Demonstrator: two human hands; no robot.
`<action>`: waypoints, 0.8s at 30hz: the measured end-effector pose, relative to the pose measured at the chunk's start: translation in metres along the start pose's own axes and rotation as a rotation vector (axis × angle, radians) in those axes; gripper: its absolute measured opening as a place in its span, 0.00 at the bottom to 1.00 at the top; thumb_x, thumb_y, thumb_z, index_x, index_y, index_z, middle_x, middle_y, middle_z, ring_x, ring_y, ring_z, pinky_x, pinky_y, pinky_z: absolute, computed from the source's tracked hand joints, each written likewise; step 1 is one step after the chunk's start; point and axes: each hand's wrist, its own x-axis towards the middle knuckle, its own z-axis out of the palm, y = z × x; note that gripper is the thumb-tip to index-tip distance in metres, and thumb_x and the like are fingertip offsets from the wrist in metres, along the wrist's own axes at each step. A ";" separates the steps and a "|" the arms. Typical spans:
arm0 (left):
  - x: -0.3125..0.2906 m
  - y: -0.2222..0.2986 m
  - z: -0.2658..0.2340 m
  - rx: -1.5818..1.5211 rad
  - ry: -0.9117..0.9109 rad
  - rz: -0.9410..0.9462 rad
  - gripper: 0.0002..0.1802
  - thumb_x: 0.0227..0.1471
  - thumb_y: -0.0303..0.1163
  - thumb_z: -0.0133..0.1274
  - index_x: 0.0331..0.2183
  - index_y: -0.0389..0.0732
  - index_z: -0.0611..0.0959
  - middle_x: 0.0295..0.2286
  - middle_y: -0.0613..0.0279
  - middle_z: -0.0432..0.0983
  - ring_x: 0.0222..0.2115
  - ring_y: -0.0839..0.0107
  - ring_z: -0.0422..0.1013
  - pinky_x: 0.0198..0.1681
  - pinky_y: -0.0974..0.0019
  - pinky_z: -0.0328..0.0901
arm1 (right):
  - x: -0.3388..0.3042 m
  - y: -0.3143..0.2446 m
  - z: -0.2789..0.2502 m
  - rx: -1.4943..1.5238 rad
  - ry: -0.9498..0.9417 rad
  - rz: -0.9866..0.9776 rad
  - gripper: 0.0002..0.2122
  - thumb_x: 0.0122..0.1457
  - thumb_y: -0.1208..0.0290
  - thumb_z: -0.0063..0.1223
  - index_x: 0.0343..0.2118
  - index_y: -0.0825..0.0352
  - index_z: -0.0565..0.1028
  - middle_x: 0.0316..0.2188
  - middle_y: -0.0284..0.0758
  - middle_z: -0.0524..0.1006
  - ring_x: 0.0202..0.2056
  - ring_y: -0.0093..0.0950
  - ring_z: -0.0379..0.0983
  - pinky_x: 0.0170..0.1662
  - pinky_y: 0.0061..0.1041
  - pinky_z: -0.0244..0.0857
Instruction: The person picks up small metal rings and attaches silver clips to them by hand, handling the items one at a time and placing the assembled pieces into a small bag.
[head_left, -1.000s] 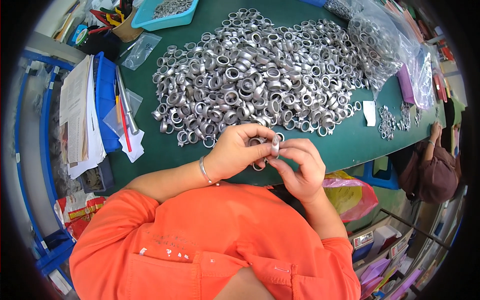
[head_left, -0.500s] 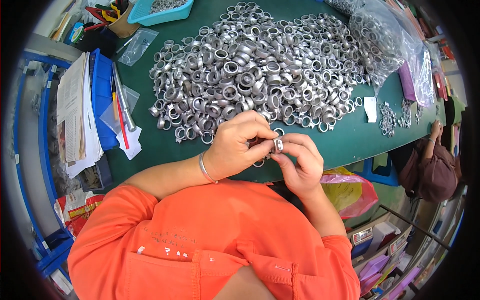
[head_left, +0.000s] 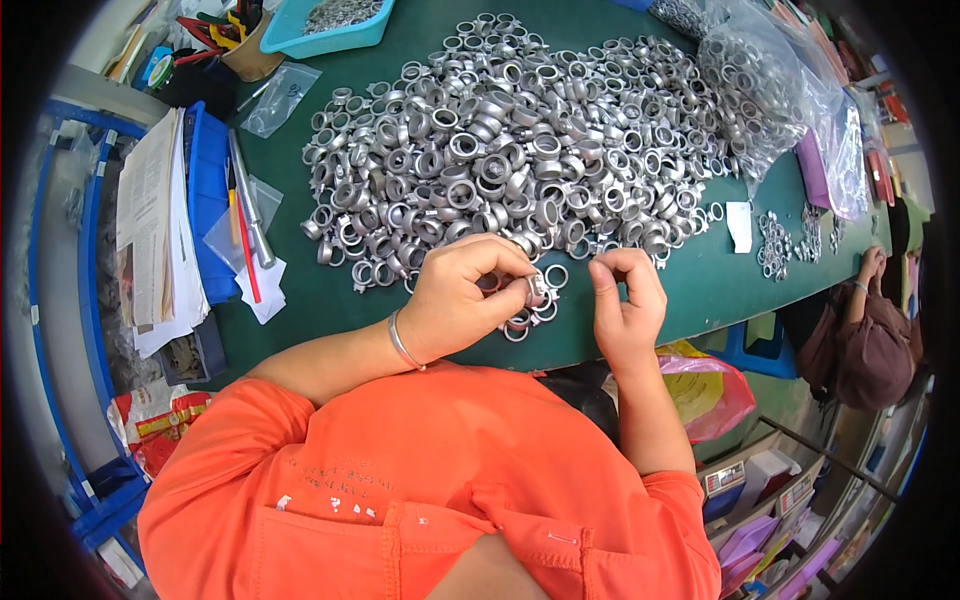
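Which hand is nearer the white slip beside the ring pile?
Right: the right hand is below-left of the white slip; the left hand, holding a metal ring, is farther left.

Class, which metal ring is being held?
The pinched ring in the left grip, between thumb and finger; the heaped rings lie loose on the green table.

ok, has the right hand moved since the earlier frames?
Yes, the right hand moved rightward, off the ring in the left hand, nearer the white paper slip.
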 end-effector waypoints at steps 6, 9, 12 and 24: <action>0.002 0.000 0.005 0.193 0.090 0.097 0.10 0.39 0.16 0.53 0.29 0.36 0.79 0.27 0.61 0.73 0.23 0.78 0.72 0.23 0.78 0.67 | 0.004 -0.032 0.009 0.311 -0.267 0.037 0.10 0.43 0.79 0.61 0.29 0.71 0.73 0.25 0.35 0.73 0.26 0.23 0.71 0.28 0.19 0.65; 0.004 0.003 0.006 0.206 0.118 0.109 0.12 0.39 0.17 0.54 0.32 0.36 0.80 0.26 0.61 0.73 0.24 0.77 0.71 0.23 0.78 0.66 | -0.003 -0.023 0.011 0.353 -0.256 0.109 0.08 0.45 0.81 0.58 0.30 0.72 0.74 0.26 0.36 0.74 0.27 0.24 0.72 0.30 0.18 0.67; 0.005 0.004 0.004 0.170 0.028 0.132 0.09 0.40 0.20 0.56 0.30 0.35 0.81 0.26 0.61 0.73 0.22 0.78 0.70 0.23 0.77 0.65 | -0.006 -0.021 0.010 0.398 -0.224 0.183 0.06 0.47 0.83 0.55 0.30 0.73 0.74 0.27 0.37 0.74 0.28 0.23 0.72 0.31 0.18 0.67; 0.003 0.007 0.005 0.163 -0.046 0.081 0.08 0.38 0.22 0.60 0.27 0.35 0.81 0.21 0.63 0.72 0.19 0.78 0.69 0.20 0.78 0.64 | -0.008 -0.015 0.006 0.321 -0.186 0.081 0.07 0.46 0.85 0.54 0.31 0.73 0.74 0.28 0.39 0.75 0.29 0.27 0.73 0.31 0.20 0.67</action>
